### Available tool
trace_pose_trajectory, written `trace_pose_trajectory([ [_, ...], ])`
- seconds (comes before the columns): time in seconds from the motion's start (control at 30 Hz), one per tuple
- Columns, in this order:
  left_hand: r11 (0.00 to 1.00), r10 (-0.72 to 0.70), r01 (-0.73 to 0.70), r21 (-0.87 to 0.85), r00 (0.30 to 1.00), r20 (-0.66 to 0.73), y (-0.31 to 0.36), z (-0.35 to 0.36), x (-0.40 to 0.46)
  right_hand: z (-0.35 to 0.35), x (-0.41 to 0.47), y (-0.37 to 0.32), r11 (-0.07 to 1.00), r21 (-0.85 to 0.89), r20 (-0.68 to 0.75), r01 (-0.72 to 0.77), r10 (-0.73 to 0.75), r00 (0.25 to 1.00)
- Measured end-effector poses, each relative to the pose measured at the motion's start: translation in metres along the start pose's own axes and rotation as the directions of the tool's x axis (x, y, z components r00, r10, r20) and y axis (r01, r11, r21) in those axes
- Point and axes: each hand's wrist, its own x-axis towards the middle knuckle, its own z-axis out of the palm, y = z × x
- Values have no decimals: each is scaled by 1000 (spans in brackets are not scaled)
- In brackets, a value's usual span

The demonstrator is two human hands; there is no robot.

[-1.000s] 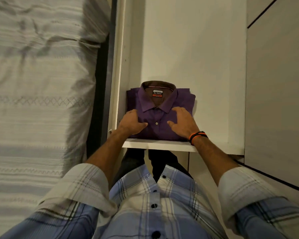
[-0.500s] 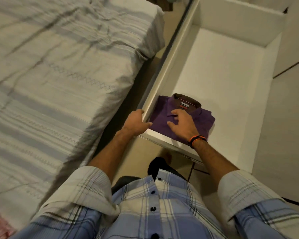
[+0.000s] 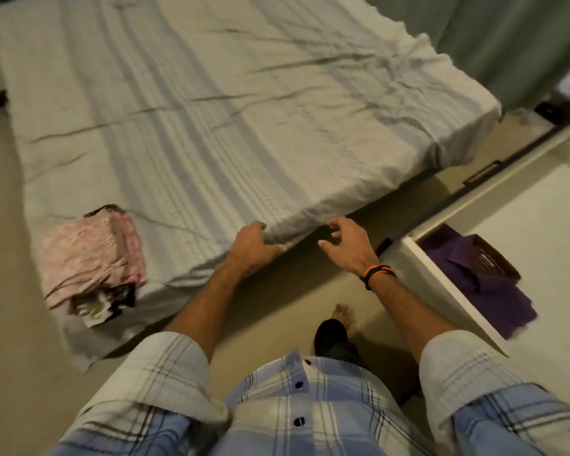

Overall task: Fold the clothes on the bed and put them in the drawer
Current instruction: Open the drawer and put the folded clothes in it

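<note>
With the folded purple shirt (image 3: 481,274) in the white drawer (image 3: 454,291), the left hand (image 3: 254,245) resting on the striped bed's (image 3: 211,110) edge and the right hand (image 3: 346,248) loosely open and empty, the person should reach left for the crumpled pink garment (image 3: 89,258).

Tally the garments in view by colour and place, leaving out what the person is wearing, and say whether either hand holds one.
Purple folded shirt, in the drawer: 1
Pink garment, on the bed: 1
Dark patterned garment, under the pink one: 1
Total: 3
Neither the left hand nor the right hand holds a garment.
</note>
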Motion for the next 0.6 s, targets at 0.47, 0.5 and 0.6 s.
trace_pose_trajectory([
  [0.47, 845, -507, 434, -312, 835, -214, -202, -94, -79, 161, 51, -174, 925, -59, 440, 375, -313, 842],
  [0.5, 823, -541, 459, -334, 813, -217, -211, -99, -80, 171, 58, -183, 921, -54, 461, 386, -320, 828],
  [0.6, 756, -628, 517, -401, 745, -225, -238, -117, -77, 202, 81, -214, 903, -29, 539, 428, -346, 768],
])
